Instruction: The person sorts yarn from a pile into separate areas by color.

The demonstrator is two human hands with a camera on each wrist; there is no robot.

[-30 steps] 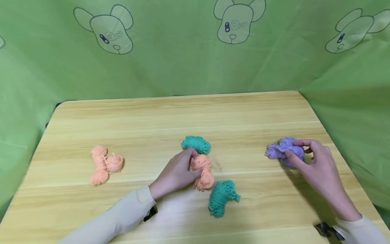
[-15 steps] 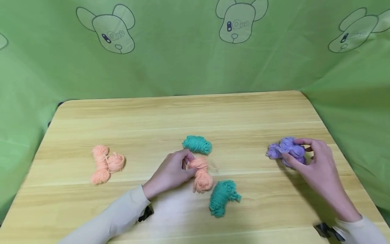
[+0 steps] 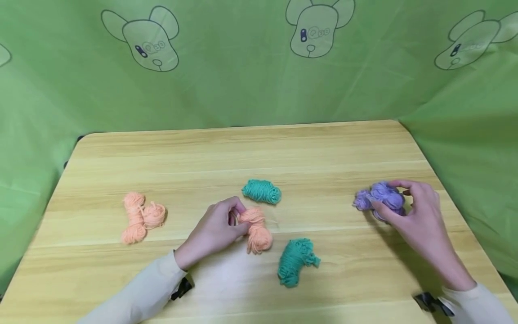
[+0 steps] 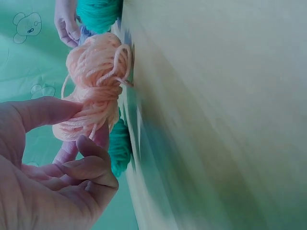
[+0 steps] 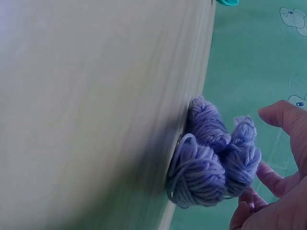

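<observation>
My left hand (image 3: 216,227) pinches a peach yarn skein (image 3: 259,234) between thumb and fingers near the middle of the table. In the left wrist view the peach skein (image 4: 96,72) is tied at its waist, with a loose strand looping out. At the right, my right hand (image 3: 422,218) is spread around a pile of purple yarn skeins (image 3: 386,200). The right wrist view shows its thumb (image 5: 278,114) apart from the purple yarn (image 5: 199,172), with other fingers close beside it; whether they touch is unclear.
One teal skein (image 3: 261,191) lies behind the held peach yarn, another teal skein (image 3: 296,262) in front and to the right. Peach skeins (image 3: 139,218) lie at the left of the wooden table (image 3: 226,157). A green printed cloth (image 3: 234,81) walls the back and sides.
My left hand has drawn the peach skein leftward, away from both teal skeins. The right hand stays by the purple pile and has shifted only slightly.
</observation>
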